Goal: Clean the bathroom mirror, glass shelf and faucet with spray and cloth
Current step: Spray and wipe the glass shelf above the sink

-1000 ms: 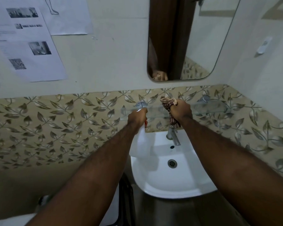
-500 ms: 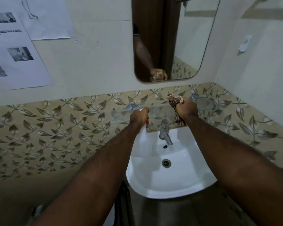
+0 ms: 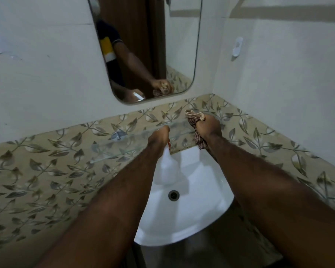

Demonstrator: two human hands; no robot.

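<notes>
The glass shelf [image 3: 124, 147] is running along the leaf-patterned tiles above the sink [image 3: 197, 209]. Over the sink, the left hand [image 3: 159, 137] is gripping a white spray bottle [image 3: 166, 167] by its neck. Right of it, the right hand [image 3: 209, 127] is clutching a striped cloth [image 3: 193, 118] at the shelf's right end, below the mirror [image 3: 174, 45].

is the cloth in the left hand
No, the striped cloth is bunched in the right hand at the glass shelf, while the left hand holds the white spray bottle.
</notes>
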